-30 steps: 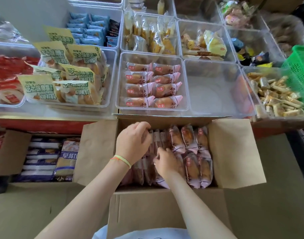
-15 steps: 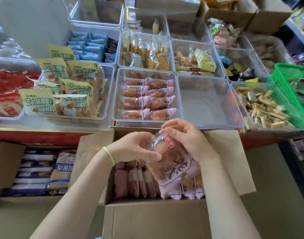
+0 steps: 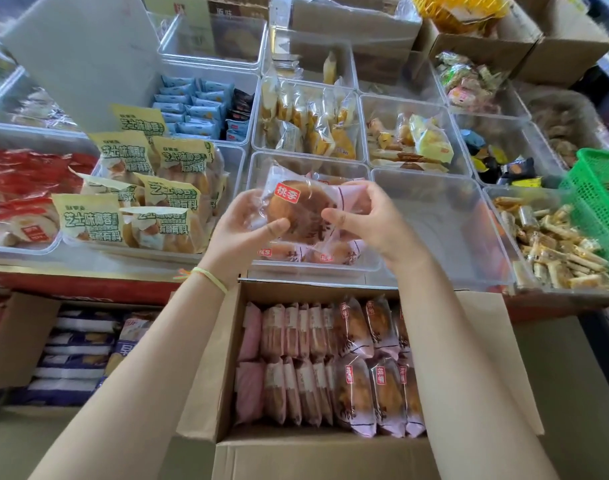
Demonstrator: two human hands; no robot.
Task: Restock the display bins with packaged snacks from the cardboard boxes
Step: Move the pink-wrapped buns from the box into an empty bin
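Both the left hand (image 3: 242, 230) and right hand (image 3: 369, 220) pinch one bread packet (image 3: 301, 211) between them above the clear bin (image 3: 374, 263).

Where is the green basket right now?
Head view, far right edge: the green basket sits beside the clear bin of wrapped stick snacks.

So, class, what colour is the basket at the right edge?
Green basket, seen in the head view.

Just right of the gripped snack pack (image 3: 305, 211), an empty clear bin (image 3: 434, 223) lies open; left, stacked yellow-labelled bags (image 3: 147, 199) block.
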